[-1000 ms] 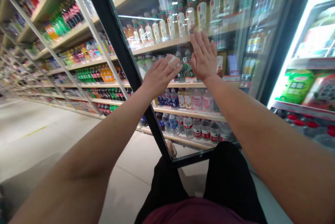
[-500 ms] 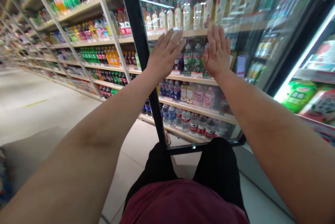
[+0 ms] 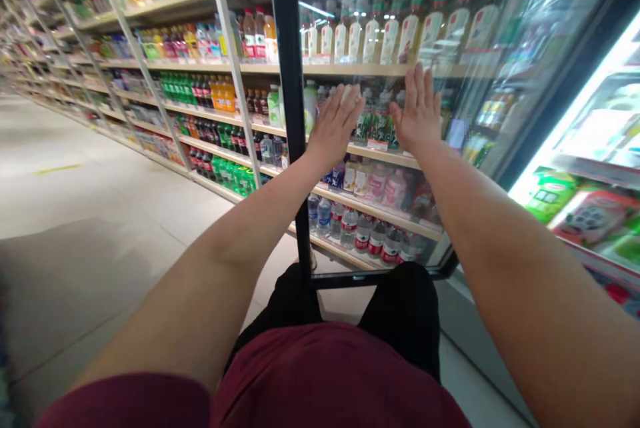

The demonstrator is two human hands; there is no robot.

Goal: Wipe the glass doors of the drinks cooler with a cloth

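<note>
A glass door (image 3: 465,108) with a black frame (image 3: 290,81) stands open in front of me, its lower edge at my knees. My left hand (image 3: 334,123) lies over the glass close to the frame's left side, fingers stretched out. A small pale patch shows by its fingertips; I cannot make out what it is. Farther right, my right hand (image 3: 419,111) is held flat against the glass with fingers upright and the thumb apart. Neither hand is wrapped round anything. Bottles with white labels (image 3: 390,38) show through the glass above both hands.
Long drink shelves (image 3: 200,65) run along the left and continue behind the glass. At right is a lit cooler (image 3: 595,161) holding a green packet (image 3: 550,191) and red packs. Pale floor tiles (image 3: 125,195) lie to the left.
Both hands sit slightly lower and farther right in view, the left one more so. The view has shifted, so the door frame's left side appears farther right. Both hands stay flat.
</note>
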